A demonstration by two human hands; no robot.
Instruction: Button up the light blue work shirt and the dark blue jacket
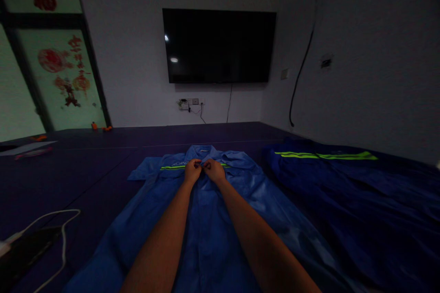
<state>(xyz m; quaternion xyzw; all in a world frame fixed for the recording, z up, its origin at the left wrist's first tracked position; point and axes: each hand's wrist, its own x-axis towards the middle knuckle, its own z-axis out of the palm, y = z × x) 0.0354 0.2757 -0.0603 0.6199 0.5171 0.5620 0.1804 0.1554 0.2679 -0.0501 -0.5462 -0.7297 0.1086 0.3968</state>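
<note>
1. Pinching, with thumb and fingers of the left hand (193, 170), the front opening of a blue cloth work shirt (201, 233); too small to tell whether a button sits in the grip.
2. Pinching likewise with the right hand (215, 170), just beside the left, on the same front opening below the pointed collar (201, 151).
3. Crossing the chest on either side of both hands, in bright yellow-green: a narrow stripe (172, 168).
4. Spread on a dark purple surface (96, 169), directly beneath both hands and forearms, with collar pointing away and body running toward the viewer: the same shirt.
5. Lying to the right of it: a darker blue cloth garment (347, 201), also banded in yellow-green.
6. Lying at the near left, apart from the shirt: a dark flat object (32, 247) and a looping white cable (63, 238).
7. Mounted on the pale wall beyond, above wall sockets (195, 101): a wide black television (220, 46).
8. Standing at far left: a glazed door (65, 78) with red decorations.
</note>
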